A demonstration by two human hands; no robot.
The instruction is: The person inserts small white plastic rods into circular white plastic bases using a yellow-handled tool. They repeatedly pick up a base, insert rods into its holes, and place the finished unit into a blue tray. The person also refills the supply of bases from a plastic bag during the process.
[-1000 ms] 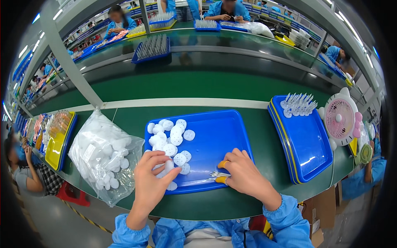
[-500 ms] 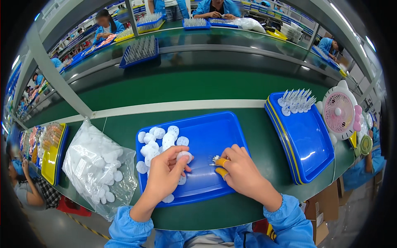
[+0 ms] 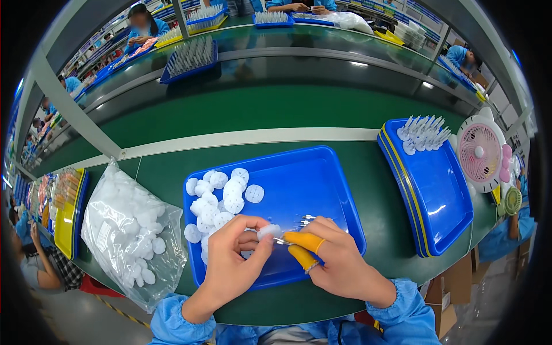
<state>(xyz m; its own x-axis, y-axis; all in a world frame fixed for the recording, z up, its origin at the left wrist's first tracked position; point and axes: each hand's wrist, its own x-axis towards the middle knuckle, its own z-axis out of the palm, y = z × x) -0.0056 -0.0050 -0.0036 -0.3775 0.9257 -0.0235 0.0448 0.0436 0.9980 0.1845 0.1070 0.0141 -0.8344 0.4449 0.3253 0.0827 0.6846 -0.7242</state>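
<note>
Over a blue tray (image 3: pixel 293 167), my left hand (image 3: pixel 234 256) pinches a round white plastic disc (image 3: pixel 268 231) between thumb and fingertips. Opposite it, my right hand (image 3: pixel 339 259), with yellow finger covers on thumb and forefinger, grips a thin metal and white pin (image 3: pixel 281 241). The pin's tip meets the disc's edge; whether it sits in a hole is too small to tell. A pile of white discs (image 3: pixel 233 198) with small holes lies in the tray's left part. Several loose pins (image 3: pixel 306 219) show just beyond my right fingers.
Left of the tray slumps a clear bag of white discs (image 3: pixel 123 224). On the right, stacked blue and yellow trays (image 3: pixel 431 213) hold discs with upright pins (image 3: pixel 424 135), beside a pink and white fan (image 3: pixel 480 150). A filled blue tray (image 3: pixel 190 60) stands across the bench; people work beyond.
My right hand has moved left from the loose pins and brought a pin against the disc. My left hand has shifted slightly right and down, still pinching the disc.
</note>
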